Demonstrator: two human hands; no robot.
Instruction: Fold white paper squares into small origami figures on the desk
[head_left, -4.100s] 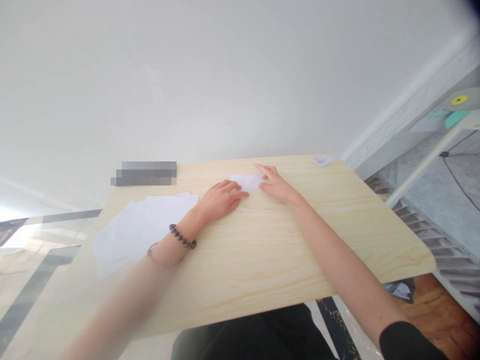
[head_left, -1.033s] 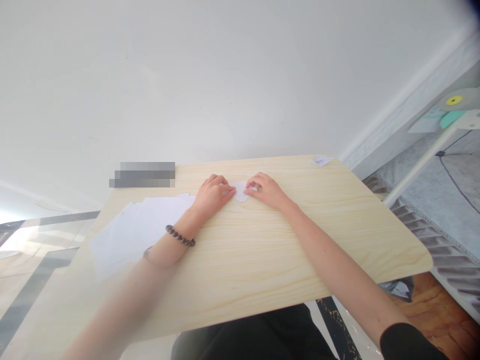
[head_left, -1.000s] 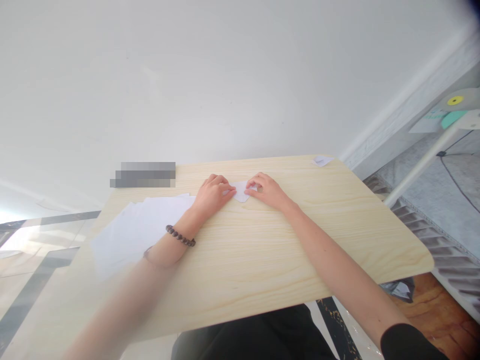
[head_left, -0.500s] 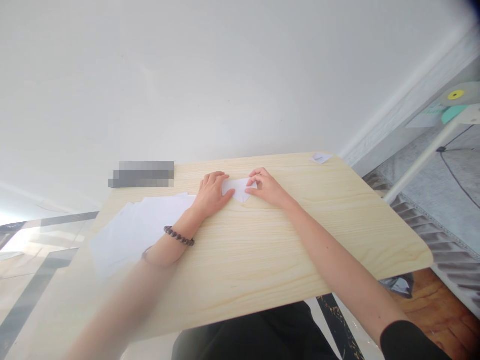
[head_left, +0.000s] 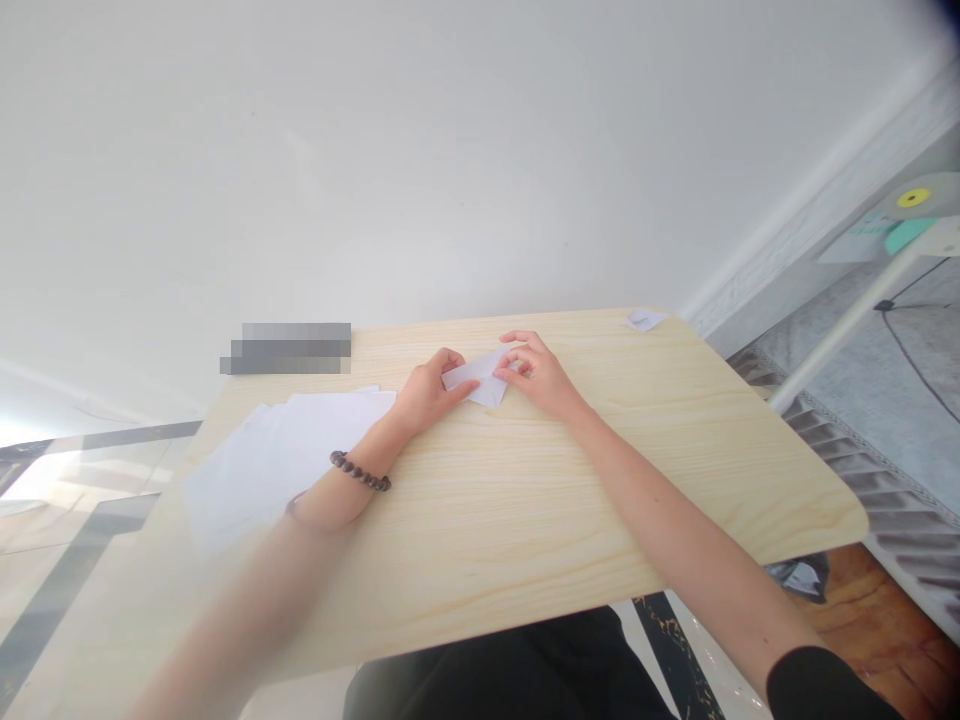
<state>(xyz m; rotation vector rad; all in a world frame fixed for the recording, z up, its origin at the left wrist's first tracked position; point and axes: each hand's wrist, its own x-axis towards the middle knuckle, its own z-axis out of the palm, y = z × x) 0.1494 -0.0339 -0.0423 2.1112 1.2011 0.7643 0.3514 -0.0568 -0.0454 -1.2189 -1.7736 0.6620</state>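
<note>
Between my two hands is a small piece of folded white paper (head_left: 486,388), its lower edge coming to a blunt point. My left hand (head_left: 435,390) grips its left end, with the thumb along the front and the fingers curled behind. At the upper right, my right hand (head_left: 536,372) pinches the paper between thumb and index finger, the other fingers loosely raised. A dark beaded bracelet (head_left: 360,471) circles my left wrist. Beside my left forearm lie several overlapping sheets of white paper (head_left: 262,450), partly covered by the arm.
The light wooden table (head_left: 487,530) stands against a white wall (head_left: 465,150). A small folded white paper (head_left: 645,319) rests at its far right corner. A pixelated grey block (head_left: 289,350) covers something at the back left. To the right rises a pale pole (head_left: 847,330).
The folded paper has been lifted and tilted, its right end now higher. My left fingers have curled behind it, and my right fingers have shifted slightly along its edge.
</note>
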